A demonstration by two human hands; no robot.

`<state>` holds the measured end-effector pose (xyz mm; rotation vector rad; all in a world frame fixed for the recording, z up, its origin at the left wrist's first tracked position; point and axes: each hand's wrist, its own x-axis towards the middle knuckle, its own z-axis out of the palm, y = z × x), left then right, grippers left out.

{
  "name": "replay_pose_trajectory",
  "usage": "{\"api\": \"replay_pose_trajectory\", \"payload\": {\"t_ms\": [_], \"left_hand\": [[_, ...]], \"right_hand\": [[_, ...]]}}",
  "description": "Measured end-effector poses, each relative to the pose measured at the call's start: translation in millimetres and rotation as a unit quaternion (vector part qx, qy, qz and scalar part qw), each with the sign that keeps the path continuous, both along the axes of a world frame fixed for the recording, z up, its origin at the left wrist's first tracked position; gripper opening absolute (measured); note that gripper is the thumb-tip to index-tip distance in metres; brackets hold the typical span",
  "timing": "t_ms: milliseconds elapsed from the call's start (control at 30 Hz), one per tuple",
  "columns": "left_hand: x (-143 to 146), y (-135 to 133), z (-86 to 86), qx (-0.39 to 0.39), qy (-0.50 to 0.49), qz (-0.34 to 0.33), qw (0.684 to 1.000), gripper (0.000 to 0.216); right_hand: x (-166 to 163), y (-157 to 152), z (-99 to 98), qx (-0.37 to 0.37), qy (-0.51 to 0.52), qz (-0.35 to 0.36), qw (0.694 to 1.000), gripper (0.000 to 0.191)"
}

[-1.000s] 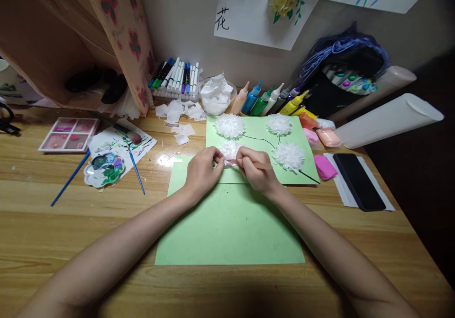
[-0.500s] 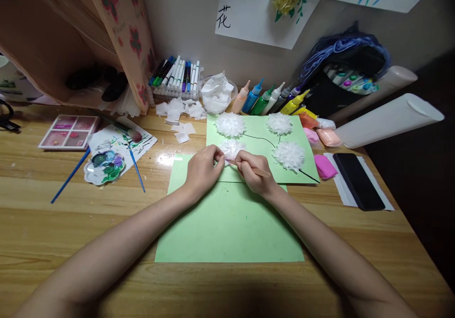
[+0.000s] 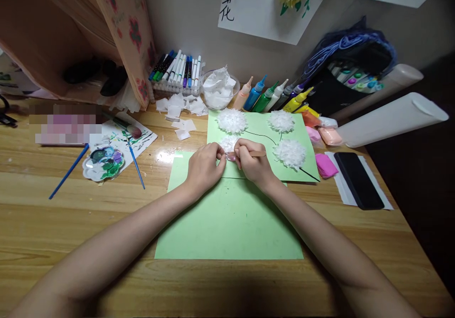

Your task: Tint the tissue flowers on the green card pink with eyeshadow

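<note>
We grip a flat wooden stick in our right hand, beside the lower-left white paper flower on the upper green sheet. Our left hand curls its fingers nearby (whether they pinch anything, we cannot tell).

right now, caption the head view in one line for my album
Left hand beside a white flower on green paper, right hand gripping a thin stick.

Both slim forearms and the slender fingers are bare.
</note>
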<state>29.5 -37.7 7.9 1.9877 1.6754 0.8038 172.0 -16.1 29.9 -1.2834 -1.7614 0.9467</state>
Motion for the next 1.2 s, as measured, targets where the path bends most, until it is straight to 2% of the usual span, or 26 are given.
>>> {"api": "replay_pose_trajectory", "payload": {"t_ms": [267, 500, 667, 767, 867, 967, 1100, 1200], "left_hand": [[0, 0, -0.4, 0.002, 0.025, 0.005, 1.0, 0.008], [1, 0, 2.0, -0.005, 0.037, 0.02, 0.999, 0.008], [1, 0, 2.2, -0.01, 0.062, 0.031, 0.998, 0.013], [1, 0, 2.7, -0.016, 0.068, 0.026, 0.997, 0.014], [1, 0, 3.1, -0.018, 0.073, 0.026, 0.997, 0.013], [0, -1, 3.5, -0.014, 0.069, 0.029, 0.997, 0.013], [-4, -2, 4.9, -0.008, 0.05, 0.034, 0.998, 0.013], [-6, -3, 5.9, -0.008, 0.038, 0.035, 0.999, 0.013]], "right_hand": [[8, -8, 1.9, 0.043, -0.04, 0.021, 0.998, 0.023], [5, -5, -2.7, 0.046, -0.052, 0.034, 0.997, 0.023], [1, -2, -5.8, 0.019, 0.001, 0.0, 1.0, 0.024], [-5, 1, -6.2, 0.013, -0.002, -0.025, 1.0, 0.025], [-12, 5, -1.1, 0.011, -0.036, -0.043, 0.998, 0.025], [-12, 5, 10.6, -0.002, -0.04, -0.033, 0.999, 0.026], [11, -10, 20.5, 0.015, 0.036, -0.025, 0.999, 0.024], [35, -26, 9.7, 0.021, 0.152, -0.013, 0.988, 0.022]]}}
